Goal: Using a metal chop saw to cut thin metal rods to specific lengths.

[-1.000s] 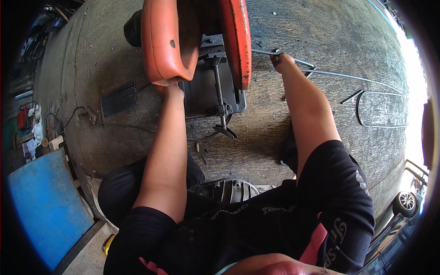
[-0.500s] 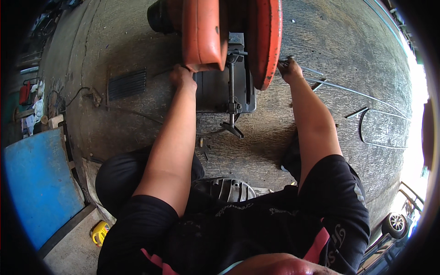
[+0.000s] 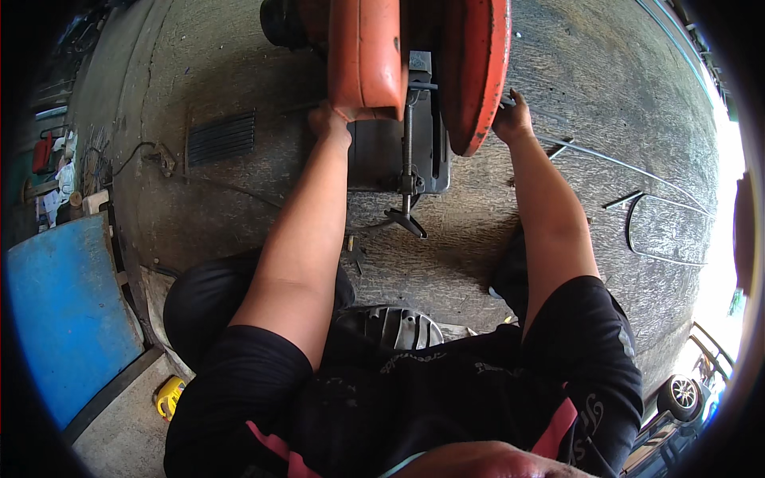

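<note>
An orange cut-off saw (image 3: 368,64) stands in front of me, its curved blade guard (image 3: 486,76) on the right. Below its head are a dark metal base (image 3: 374,159) and a threaded vise screw (image 3: 409,147) with a crank handle (image 3: 406,222) at the near end. My left hand (image 3: 329,126) is at the lower left of the motor housing; the housing hides its fingers. Just right of the guard, my right hand (image 3: 514,121) is closed around a thin metal rod (image 3: 548,116), partly blurred. The blade itself is hidden.
Several short dark rods (image 3: 221,137) lie side by side on the floor at left. Long thin bars (image 3: 629,164) and a bent metal frame (image 3: 629,223) lie at right. A blue panel (image 3: 72,311) and a yellow tape measure (image 3: 169,397) are at lower left. A cable (image 3: 239,193) crosses the floor.
The saw head sits slightly farther right in view, and the view itself has shifted a little. My right hand has moved slightly right and is still beside the guard. My left hand remains by the housing.
</note>
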Tool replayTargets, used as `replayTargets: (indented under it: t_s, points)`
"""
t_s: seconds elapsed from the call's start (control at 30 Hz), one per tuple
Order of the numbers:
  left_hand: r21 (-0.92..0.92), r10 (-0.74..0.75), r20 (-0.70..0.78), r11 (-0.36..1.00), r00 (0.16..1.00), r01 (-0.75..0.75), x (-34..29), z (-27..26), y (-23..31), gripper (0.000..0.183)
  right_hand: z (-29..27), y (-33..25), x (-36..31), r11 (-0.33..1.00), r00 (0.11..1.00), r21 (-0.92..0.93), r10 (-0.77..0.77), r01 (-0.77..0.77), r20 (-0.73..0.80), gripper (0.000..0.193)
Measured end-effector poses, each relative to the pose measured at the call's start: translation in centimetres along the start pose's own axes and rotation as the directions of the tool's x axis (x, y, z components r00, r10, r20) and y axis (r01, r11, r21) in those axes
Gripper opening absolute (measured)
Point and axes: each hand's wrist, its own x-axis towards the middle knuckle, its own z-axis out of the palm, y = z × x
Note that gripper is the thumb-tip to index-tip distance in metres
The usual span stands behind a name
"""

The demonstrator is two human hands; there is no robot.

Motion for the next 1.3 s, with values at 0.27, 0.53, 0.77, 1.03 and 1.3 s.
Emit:
replayTargets:
  t_s: [0.27,0.53,0.77,1.03,1.3]
  points:
    - [0.084,-0.078,0.043,0.994,0.996,0.074,-4.0,3.7,1.0,0.035,-3.2,-2.6,2.8,0.984,0.987,-0.089,-0.158,0.155,-0.032,0.021]
    - [0.052,-0.038,0.006,0.998,0.999,0.038,-1.6,2.0,-0.1,0.038,-1.1,-1.2,0.9,0.992,0.98,0.003,-0.121,0.123,-0.157,0.027]
    - [-0.009,-0.035,0.092,0.999,0.995,0.036,-2.1,2.6,0.0,0.038,-2.1,-2.2,1.7,0.969,0.952,-0.147,-0.228,0.201,-0.202,0.026]
    - [0.078,-0.096,-0.022,0.992,0.995,0.098,-2.5,2.2,1.0,0.036,-0.9,-1.2,1.3,0.985,0.971,-0.093,-0.161,0.146,-0.175,0.028]
    - [-0.001,0.028,-0.135,1.0,0.99,-0.029,-2.8,3.6,-0.8,0.027,-1.0,-2.6,0.5,0.954,0.942,-0.129,-0.289,0.269,-0.173,0.021]
